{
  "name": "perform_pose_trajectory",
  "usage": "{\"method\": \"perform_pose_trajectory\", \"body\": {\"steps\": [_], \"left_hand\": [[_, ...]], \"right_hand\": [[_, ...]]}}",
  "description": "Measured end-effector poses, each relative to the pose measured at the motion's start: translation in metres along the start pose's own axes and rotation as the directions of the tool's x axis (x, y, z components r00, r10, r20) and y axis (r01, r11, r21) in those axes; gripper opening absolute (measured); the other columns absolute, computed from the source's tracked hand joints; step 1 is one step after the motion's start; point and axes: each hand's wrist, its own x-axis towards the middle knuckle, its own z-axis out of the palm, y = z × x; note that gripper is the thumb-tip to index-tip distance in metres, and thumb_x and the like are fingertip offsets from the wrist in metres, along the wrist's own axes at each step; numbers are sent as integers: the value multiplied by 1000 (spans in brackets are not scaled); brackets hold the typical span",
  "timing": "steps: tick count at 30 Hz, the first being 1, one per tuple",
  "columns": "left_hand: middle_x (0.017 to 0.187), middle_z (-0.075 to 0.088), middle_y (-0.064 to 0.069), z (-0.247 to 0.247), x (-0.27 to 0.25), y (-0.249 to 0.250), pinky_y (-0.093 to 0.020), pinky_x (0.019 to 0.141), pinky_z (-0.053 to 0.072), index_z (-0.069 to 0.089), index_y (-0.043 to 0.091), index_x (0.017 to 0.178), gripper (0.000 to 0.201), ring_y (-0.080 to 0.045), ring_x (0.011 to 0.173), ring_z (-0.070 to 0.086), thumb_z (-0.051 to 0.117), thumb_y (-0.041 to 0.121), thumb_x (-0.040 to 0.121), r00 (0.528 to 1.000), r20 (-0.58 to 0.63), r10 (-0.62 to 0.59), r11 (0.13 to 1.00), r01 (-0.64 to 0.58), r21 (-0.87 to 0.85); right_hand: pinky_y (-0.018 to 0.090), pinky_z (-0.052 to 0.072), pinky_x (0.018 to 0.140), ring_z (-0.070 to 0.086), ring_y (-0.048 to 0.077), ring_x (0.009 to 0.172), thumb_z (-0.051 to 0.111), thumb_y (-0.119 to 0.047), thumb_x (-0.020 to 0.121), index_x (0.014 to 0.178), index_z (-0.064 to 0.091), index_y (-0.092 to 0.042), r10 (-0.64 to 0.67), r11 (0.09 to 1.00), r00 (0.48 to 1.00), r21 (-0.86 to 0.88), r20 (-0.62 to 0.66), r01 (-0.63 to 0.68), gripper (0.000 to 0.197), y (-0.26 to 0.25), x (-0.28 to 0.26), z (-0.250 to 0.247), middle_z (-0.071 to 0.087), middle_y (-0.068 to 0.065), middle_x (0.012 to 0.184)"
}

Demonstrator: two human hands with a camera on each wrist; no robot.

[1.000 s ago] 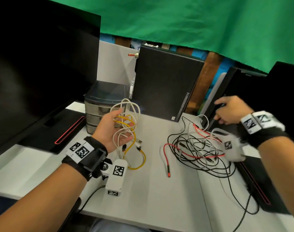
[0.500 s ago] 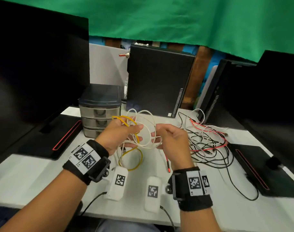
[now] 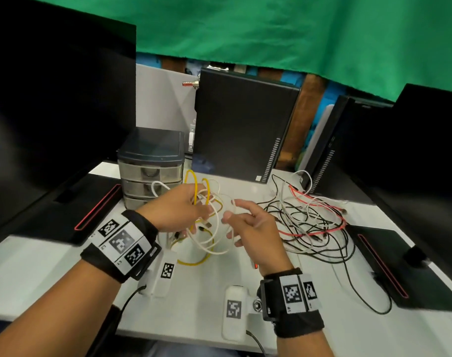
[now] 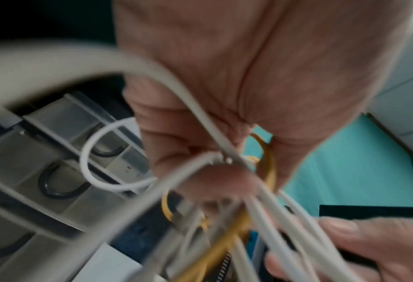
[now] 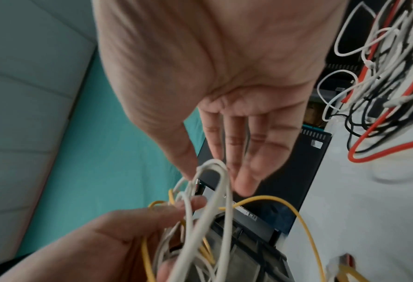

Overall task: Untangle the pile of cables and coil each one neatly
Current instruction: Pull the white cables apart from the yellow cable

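Wrists come first at the near edge of the white table (image 3: 194, 305), each strapped with a black band carrying printed markers and a small white camera block. Just beyond them the left hand (image 3: 178, 210) has its fingers curled round a bundle of white cable (image 3: 214, 243) and yellow cable (image 3: 194, 262); the left wrist view shows several white strands and a yellow one pinched between thumb and fingers, with loops spilling out to the left and downward. The lowest yellow loop hangs down to the table under the hands. The right hand (image 3: 250, 228) is just right of the bundle, fingers spread and nearly straight, with thumb and fingertip touching a white loop; it clasps nothing firmly, as the right wrist view shows an extended palm. Farther right, a tangled pile of black, white and red cables (image 3: 312, 222) lies spread on the table, apart from both hands. Behind the left hand stands a small drawer unit (image 3: 150, 171) with a dark lid and three translucent drawers; the left wrist view shows dark curved shapes at the drawer fronts, but whether these are handles or contents cannot be told. Flat black monitor bases with red trim sit at the left and right edges. At the far side a black computer case (image 3: 240, 130) stands upright before a green cloth (image 3: 271, 29).
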Motion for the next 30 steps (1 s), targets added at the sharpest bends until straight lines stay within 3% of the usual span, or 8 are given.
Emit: {"method": "perform_pose_trajectory", "body": {"steps": [4,7,9,12,17,22,26,30], "left_hand": [[91,62,-3,12,1,4,-31,64,51,54,30,101,27,-18,74,61,48,3,95,954,-294,-64,987,17,-161],[78,54,-7,16,-4,25,-28,60,46,56,19,92,32,-20,74,55,45,-11,94,980,-158,-122,829,13,-560],[91,61,-16,10,-9,31,-36,71,54,60,10,115,28,-23,87,61,55,-6,94,995,-2,-95,774,73,-629],[111,67,-21,-4,-12,25,-29,66,60,60,14,128,41,-20,91,68,69,1,90,997,73,1,902,30,-431],[91,76,-9,-24,-11,15,-20,50,48,70,18,115,27,-11,62,63,69,4,91,999,-9,31,968,-32,-247],[80,77,-6,-30,-9,5,-20,52,46,75,22,99,17,-5,47,54,72,9,89,988,-154,-11,992,-9,-128],[64,69,2,-50,-4,16,-24,68,47,76,25,88,7,1,52,57,75,18,88,944,-319,84,996,-88,-1],[76,66,1,-84,16,70,-21,64,44,72,28,97,14,-4,60,55,74,18,88,931,-288,223,950,-143,276]], "right_hand": [[23,54,80,66,2,84,77,-8,85,149,37,-38,-60,994,982,-75,182,75,82,4,3,4,60,-4,131],[35,58,91,68,15,104,87,-29,73,149,35,-41,-88,991,988,-87,131,99,92,11,4,13,59,-6,130],[32,59,78,68,13,90,85,-35,74,133,52,-35,-134,988,991,-82,-16,132,67,16,6,15,68,-5,107],[26,43,48,51,11,46,65,-17,95,90,67,-15,-93,994,973,43,-213,104,6,15,7,12,64,1,64],[19,30,37,38,11,36,56,-15,99,83,69,-13,14,985,978,170,-209,22,20,6,4,-1,56,1,52],[17,28,36,36,10,36,55,-15,99,87,70,-12,17,979,971,199,-240,32,20,9,2,-4,53,2,51],[19,28,37,36,13,37,56,-14,99,79,67,-10,62,976,954,219,-294,4,23,19,8,-11,53,5,52],[19,31,36,41,16,35,57,-10,99,86,67,0,118,985,964,148,-238,-85,20,38,11,-12,57,11,59]]}}
